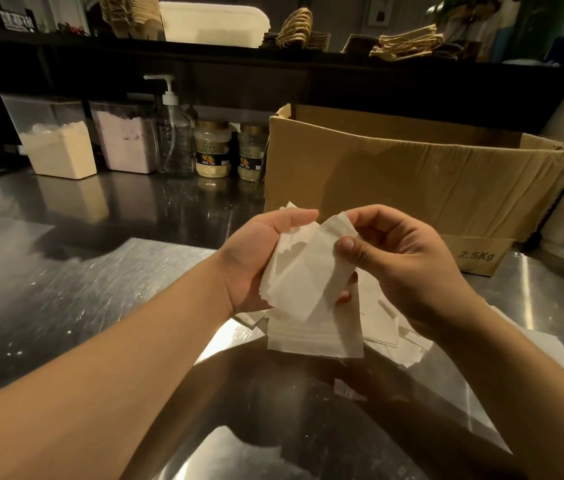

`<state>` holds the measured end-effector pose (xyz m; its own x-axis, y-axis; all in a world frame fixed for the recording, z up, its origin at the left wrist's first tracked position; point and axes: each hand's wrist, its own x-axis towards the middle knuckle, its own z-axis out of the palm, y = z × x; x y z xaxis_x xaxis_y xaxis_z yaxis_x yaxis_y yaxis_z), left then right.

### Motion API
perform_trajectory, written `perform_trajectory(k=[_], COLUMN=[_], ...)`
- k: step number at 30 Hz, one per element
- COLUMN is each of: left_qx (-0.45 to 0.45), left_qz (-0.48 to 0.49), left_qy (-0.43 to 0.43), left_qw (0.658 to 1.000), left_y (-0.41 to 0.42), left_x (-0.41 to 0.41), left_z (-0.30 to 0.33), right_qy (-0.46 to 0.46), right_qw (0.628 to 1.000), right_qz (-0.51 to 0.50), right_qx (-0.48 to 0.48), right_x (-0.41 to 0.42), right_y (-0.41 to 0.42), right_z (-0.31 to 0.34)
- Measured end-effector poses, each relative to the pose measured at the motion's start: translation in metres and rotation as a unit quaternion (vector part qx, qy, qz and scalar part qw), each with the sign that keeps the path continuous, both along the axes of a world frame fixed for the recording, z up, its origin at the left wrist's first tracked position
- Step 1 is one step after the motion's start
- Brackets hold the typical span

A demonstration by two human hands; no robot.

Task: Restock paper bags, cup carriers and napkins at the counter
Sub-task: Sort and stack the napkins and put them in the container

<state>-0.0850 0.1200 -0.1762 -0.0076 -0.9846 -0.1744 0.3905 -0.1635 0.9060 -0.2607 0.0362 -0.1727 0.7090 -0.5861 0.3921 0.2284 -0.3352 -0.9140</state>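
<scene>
Both my hands hold a loose bunch of white napkins (299, 271) above the steel counter (76, 292). My left hand (260, 251) cups the bunch from the left, fingers curled behind it. My right hand (398, 254) pinches a napkin's upper right edge between thumb and fingers. Under them a neat stack of napkins (315, 336) lies on the counter, with more loose napkins (398, 337) spread to its right. On the dark upper shelf sit paper bags with twine handles (408, 43) and stacked brown cup carriers (128, 15).
An open cardboard box (412, 188) marked 2.5Kg stands just behind my hands. At the back left are two clear powder tubs (59, 150), a pump bottle (173, 133) and two jars (213, 148). A white lidded bin (214, 24) sits on the shelf.
</scene>
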Motion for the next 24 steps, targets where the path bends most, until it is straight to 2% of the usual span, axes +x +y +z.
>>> perform_trajectory(k=[6,10,13,17,21,24], left_qx=[0.007,-0.002,-0.026,-0.029,-0.017,-0.011], left_qz=[-0.023,-0.088,-0.086,-0.037,-0.033,-0.008], left_qy=[-0.039,0.023,0.021,0.007,0.041,0.039], left_qw=[0.999,0.996,0.996,0.999,0.998,0.999], left_y=[-0.003,-0.005,-0.004,-0.002,-0.003,-0.005], left_x=[-0.005,-0.001,-0.001,-0.005,-0.005,-0.003], left_z=[-0.006,-0.01,-0.011,-0.012,-0.009,-0.009], right_qy=[0.039,0.058,0.056,0.076,0.127,0.158], right_qw=[0.998,0.994,0.992,0.981,0.972,0.947], right_qz=[-0.053,-0.088,-0.101,-0.133,-0.062,-0.049], right_qx=[-0.025,-0.038,-0.041,-0.123,-0.186,-0.276], right_x=[0.003,0.005,0.007,0.007,0.003,0.002], right_y=[0.004,0.003,0.004,0.002,-0.003,-0.005], right_z=[-0.001,-0.005,-0.007,-0.011,-0.015,-0.02])
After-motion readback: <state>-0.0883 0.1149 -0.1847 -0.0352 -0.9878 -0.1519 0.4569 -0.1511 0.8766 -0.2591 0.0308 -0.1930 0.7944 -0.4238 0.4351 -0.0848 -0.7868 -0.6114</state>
